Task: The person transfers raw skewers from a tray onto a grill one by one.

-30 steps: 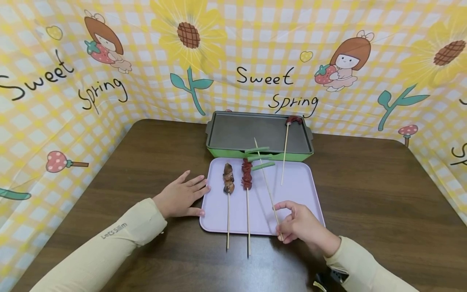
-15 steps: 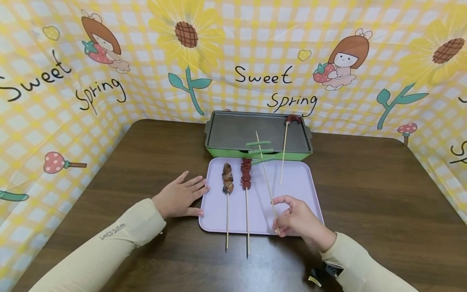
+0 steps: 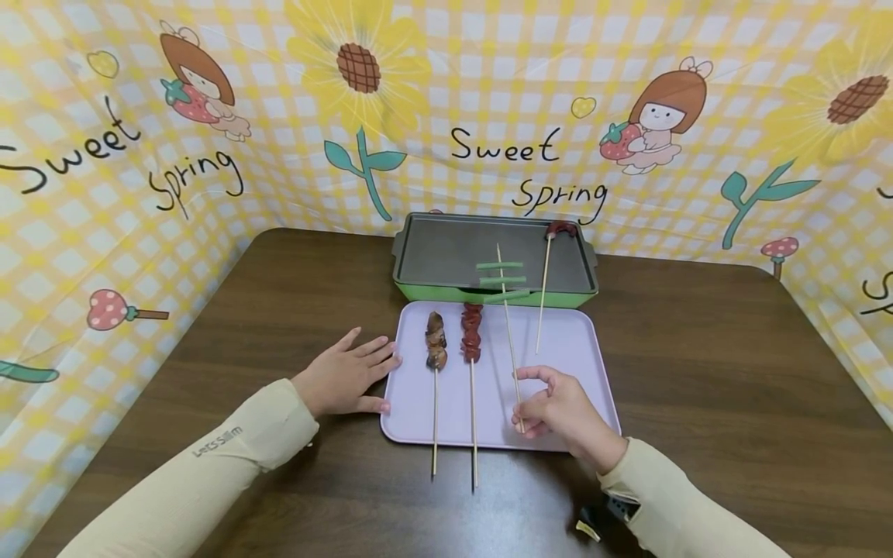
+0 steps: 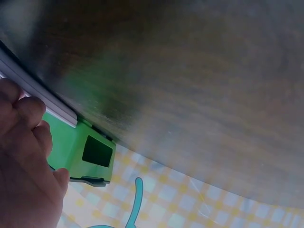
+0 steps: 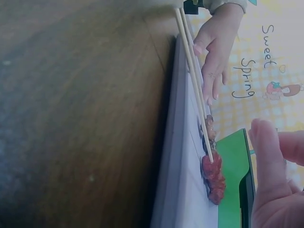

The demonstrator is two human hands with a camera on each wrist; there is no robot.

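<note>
My right hand (image 3: 568, 415) pinches the green skewer (image 3: 502, 280) above the purple tray (image 3: 572, 349). My left hand (image 3: 345, 377), fingers spread, touches the tray's edge.

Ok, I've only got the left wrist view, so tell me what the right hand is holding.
Observer: The right hand holds a skewer threaded with three green pieces.
Operator: Tell me where those pieces are.
Observer: In the head view they appear over the front edge of the green-sided grill; I can't tell whether they touch it.
Operator: I see just a rim of the tray, so list what lies on it.
Observer: Two others lie on the tray: a brown skewer and, to its right in the head view, a red skewer.
</note>
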